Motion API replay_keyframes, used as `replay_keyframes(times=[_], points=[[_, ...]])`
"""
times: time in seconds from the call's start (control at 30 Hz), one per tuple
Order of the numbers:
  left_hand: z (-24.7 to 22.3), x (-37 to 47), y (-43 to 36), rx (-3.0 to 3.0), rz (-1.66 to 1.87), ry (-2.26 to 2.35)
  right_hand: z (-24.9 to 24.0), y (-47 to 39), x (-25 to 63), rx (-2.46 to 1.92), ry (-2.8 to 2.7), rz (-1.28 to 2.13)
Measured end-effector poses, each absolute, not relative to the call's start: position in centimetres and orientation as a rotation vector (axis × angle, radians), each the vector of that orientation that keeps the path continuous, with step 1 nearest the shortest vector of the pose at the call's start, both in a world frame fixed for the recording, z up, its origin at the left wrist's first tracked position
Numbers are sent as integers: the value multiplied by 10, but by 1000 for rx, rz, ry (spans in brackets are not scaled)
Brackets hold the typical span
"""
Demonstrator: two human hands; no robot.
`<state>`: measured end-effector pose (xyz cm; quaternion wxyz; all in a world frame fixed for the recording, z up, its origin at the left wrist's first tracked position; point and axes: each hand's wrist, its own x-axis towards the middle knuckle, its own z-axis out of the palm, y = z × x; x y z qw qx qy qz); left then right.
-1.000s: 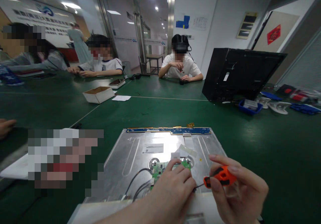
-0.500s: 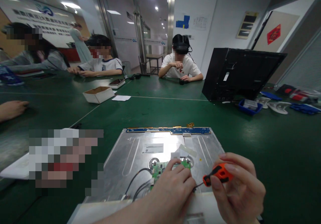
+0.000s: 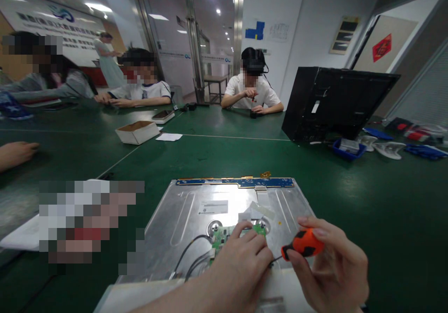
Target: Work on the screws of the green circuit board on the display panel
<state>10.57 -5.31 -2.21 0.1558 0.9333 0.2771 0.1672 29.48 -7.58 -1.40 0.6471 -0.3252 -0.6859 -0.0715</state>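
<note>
My right hand [image 3: 332,261] grips the stubby orange and black handle of a screwdriver [image 3: 304,245]. Its thin shaft points left and down, and its tip is hidden beside my left hand. Fingers bent and pressed together, my left hand [image 3: 243,257] rests over a small green circuit board [image 3: 220,239]; what its fingertips hold, if anything, is hidden. The board sits on the silver metal back of a display panel [image 3: 189,215]. Black cables [image 3: 187,252] run from the board's left side. Along the panel's far edge lies a long blue circuit strip [image 3: 231,182].
A black monitor housing [image 3: 336,103] stands at the right, near a blue tray [image 3: 349,148] and blue gloves [image 3: 425,151]. Ahead on the green table [image 3: 224,152] are a white box [image 3: 137,132] and paper [image 3: 169,137]. Several people sit around; another person's hand [image 3: 17,155] rests at left.
My right hand has turned the screwdriver handle and shifted slightly left; its fingers sit differently on the handle. My left hand stays in place on the board.
</note>
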Motion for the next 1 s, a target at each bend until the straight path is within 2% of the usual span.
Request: replay_keyframes(times=[0.4,1.0], points=[[-26,105,-52,2670,524,771,-6,-77,288,-661,-1569,28],[-22,106,-53,2696,492,795,-8,-79,294,-810,-1621,-145]])
